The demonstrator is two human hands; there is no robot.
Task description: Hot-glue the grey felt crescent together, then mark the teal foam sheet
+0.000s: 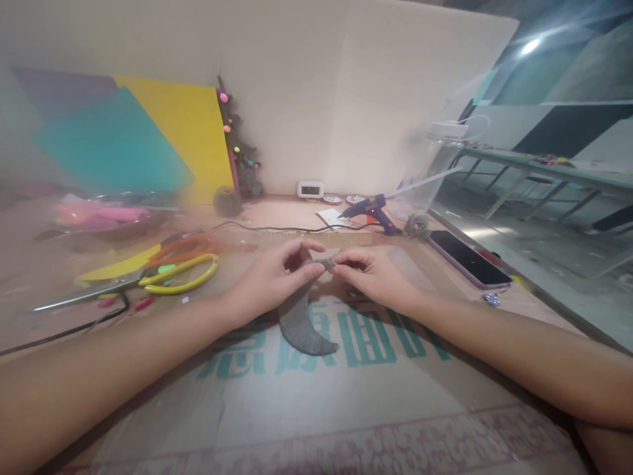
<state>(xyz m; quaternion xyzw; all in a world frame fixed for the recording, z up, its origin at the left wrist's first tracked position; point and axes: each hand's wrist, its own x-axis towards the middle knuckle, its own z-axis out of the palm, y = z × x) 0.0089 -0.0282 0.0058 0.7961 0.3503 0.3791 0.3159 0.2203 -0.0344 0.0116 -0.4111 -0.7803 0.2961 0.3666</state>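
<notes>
Got the gray crescent [301, 328] pinched by its upper end in left hand [281, 272] and right hand [374, 274], mid-table [281, 211]. Can spot a glue gun [378, 211] toward the back edge, phone [467, 258] by the right.

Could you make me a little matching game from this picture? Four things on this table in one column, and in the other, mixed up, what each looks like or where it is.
Things:
1. crescent
2. glue gun
3. phone
4. small clock

Descriptions:
A. Lying flat with a dark screen, near the right edge of the table
B. White-framed, at the back by the pale wall
C. Grey, at the fingertips of the left hand and right hand
D. Dark blue, with a pale stick poking out behind

Right pairs: 1-C, 2-D, 3-A, 4-B
</notes>
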